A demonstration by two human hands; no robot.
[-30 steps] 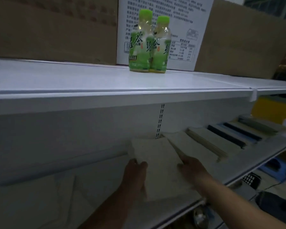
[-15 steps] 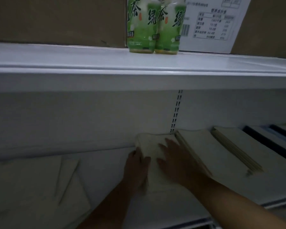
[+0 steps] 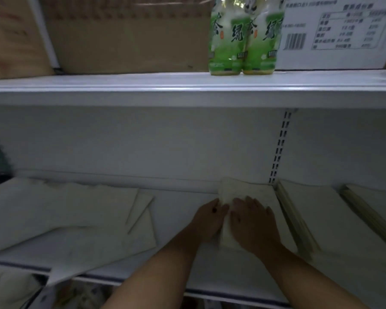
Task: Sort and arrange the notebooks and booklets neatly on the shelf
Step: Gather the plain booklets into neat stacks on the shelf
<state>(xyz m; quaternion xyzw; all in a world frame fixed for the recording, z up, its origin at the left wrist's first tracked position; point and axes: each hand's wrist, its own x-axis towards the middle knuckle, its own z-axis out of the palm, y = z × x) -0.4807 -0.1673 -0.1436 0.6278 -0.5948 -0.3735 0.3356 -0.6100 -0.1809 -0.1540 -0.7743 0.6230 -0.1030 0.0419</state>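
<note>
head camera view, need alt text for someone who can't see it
A pale booklet stack on a white lower shelf has the right hand flat on top and the left hand against its left edge. Tidy stacks sit to its right, loose booklets lie askew at left, and two green bottles stand on the shelf above.

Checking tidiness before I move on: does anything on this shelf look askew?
Yes. The loose booklets on the left of the lower shelf lie fanned at different angles, and one overhangs the front edge. The stacks on the right lie squared.
</note>
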